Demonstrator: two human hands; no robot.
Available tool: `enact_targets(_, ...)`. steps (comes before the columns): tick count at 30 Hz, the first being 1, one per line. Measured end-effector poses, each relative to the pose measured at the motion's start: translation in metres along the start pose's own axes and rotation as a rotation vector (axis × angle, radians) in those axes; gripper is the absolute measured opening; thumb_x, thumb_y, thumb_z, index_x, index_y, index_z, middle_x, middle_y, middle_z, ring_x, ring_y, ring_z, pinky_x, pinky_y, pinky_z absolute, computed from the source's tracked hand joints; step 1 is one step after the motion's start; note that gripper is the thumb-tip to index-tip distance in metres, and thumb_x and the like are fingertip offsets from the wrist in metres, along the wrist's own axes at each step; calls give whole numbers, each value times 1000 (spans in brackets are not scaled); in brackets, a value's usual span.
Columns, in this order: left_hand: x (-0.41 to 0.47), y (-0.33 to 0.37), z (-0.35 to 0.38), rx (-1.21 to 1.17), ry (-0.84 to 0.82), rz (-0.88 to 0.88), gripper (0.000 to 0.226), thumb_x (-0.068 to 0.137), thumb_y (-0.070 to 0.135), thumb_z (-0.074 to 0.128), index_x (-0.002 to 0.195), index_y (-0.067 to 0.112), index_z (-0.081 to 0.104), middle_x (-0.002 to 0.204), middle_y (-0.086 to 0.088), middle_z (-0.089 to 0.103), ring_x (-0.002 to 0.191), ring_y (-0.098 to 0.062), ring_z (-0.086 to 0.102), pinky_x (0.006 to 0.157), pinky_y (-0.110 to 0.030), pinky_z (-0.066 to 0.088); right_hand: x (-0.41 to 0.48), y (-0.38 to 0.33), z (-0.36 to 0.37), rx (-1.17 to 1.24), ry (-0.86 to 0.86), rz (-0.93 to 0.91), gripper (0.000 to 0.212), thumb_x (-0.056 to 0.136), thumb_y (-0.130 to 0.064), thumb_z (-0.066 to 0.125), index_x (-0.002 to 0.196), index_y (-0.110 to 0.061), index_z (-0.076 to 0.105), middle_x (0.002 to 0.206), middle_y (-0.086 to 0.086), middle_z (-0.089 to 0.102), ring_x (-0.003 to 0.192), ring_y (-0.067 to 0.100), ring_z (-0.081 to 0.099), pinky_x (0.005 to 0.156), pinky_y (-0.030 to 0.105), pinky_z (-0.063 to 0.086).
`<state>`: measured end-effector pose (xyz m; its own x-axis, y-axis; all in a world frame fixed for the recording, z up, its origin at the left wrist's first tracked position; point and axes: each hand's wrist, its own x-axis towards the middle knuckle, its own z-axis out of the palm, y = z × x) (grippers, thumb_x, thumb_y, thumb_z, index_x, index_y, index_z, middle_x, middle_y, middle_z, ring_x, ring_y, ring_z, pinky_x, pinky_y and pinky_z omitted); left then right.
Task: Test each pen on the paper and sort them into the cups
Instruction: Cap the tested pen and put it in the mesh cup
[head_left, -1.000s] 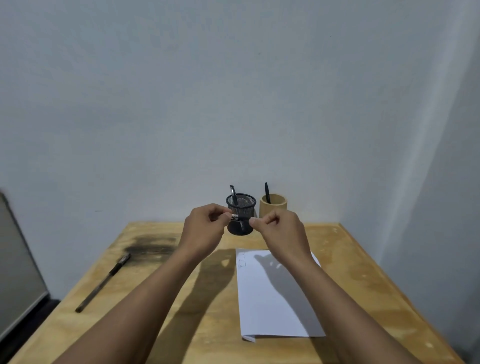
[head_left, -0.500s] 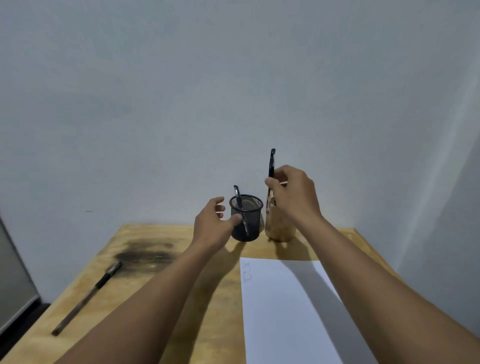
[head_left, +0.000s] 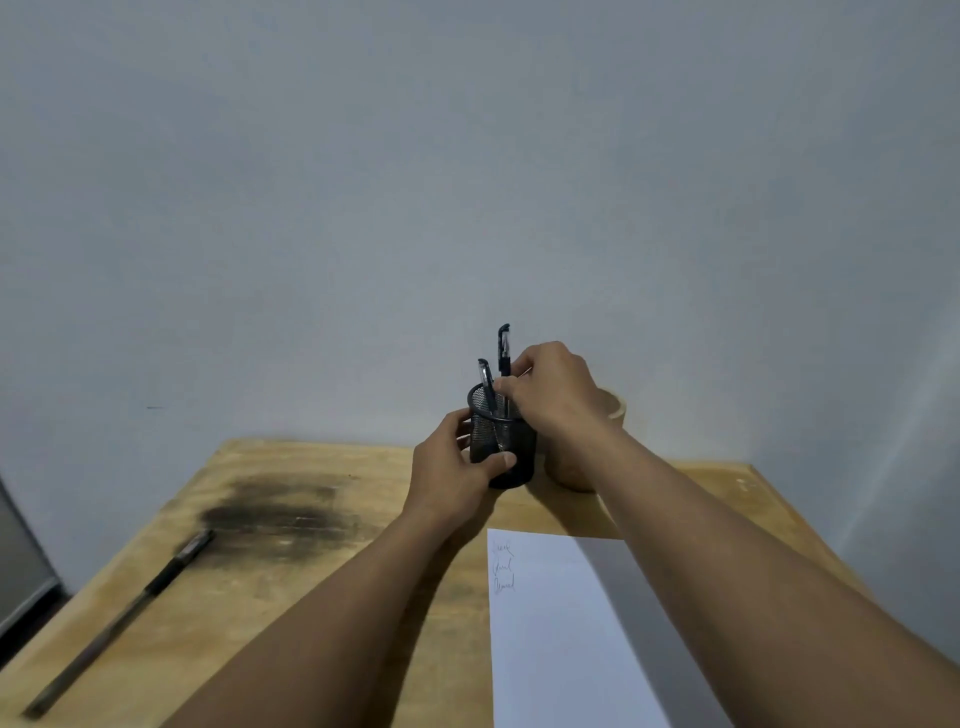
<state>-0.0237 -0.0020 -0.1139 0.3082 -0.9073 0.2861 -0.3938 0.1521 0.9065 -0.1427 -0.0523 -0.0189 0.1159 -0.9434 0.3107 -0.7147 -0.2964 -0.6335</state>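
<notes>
The step in hand looks like dropping a tested pen into the black mesh cup (head_left: 514, 441). The left hand (head_left: 447, 467) grasps that cup from its 9 o'clock side, thumb curled across the front wall, and holds it on the desk (head_left: 311, 597). The right hand (head_left: 556, 389) pinches the barrel of a black pen (head_left: 504, 348), which stands nearly upright with its lower end inside the rim. A second pen (head_left: 485, 376) already leans in the cup, just beside it at 10 o'clock.

To do this well, the person should lower the pen straight down clear of the leaning one. They should let go only when the tip is deep inside, and keep the left hand bracing the light cup so it does not tip.

The wooden cup (head_left: 615, 408) stands at 3 o'clock of the mesh cup, largely hidden by the right wrist. One more pen (head_left: 119, 618) lies on the desk far off at 8 o'clock, probably untested.

The paper (head_left: 561, 623) lies at 6 o'clock. Three short ink scribbles (head_left: 503, 566) sit near its top left corner, one below another; they are test marks, not readable words. No brand or label can be made out on the pens or cups.
</notes>
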Motion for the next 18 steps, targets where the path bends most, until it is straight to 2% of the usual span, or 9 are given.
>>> enact_targets(3,1,-1,1,0,11,9,65,73,19,87,131,19,57,115,9,67,107,-7,63,84,-12,46,0,3,4,-14,-5,-16,17,86,-34,75,79,-19,74,83,2,74,84,23,66,74,34,54)
enact_targets(5,0,-1,2,0,12,11,66,73,19,87,132,18,56,115,10,66,107,-8,62,84,-11,45,-1,3,3,-12,7,-21,16,87,-32,75,79,-19,73,83,2,74,86,23,67,75,36,55)
enact_targets(9,1,1,1,15,19,-8,67,73,20,87,132,16,56,120,7,67,110,-9,62,81,-10,44,-8,0,-2,-29,5,-63,15,90,-31,71,97,-18,73,96,3,74,95,24,67,83,39,56)
enact_targets(12,-7,3,-6,59,21,-40,75,71,18,88,137,15,52,128,5,62,117,-14,59,87,-22,49,-16,-3,-8,-54,-7,-103,24,93,-32,67,112,-18,71,107,3,73,102,23,66,86,39,55)
enact_targets(14,-21,8,-16,-13,29,-95,76,72,7,87,139,17,51,132,4,57,118,-15,55,83,-31,57,-22,-8,-13,-85,6,-134,28,94,-31,64,119,-18,69,111,3,72,102,24,66,84,40,56)
enact_targets(15,-28,12,-24,-19,56,-100,73,75,6,84,139,18,52,132,3,57,116,-14,56,81,-32,58,-25,-12,-15,-96,15,-152,28,95,-31,63,120,-18,68,111,3,72,102,24,66,83,40,57)
enact_targets(18,-49,17,-62,214,161,-49,54,86,19,76,136,19,56,126,6,63,106,-9,61,85,-26,52,-36,-28,-14,-94,-3,-219,28,95,-30,60,119,-18,69,110,1,73,103,23,66,83,38,56)
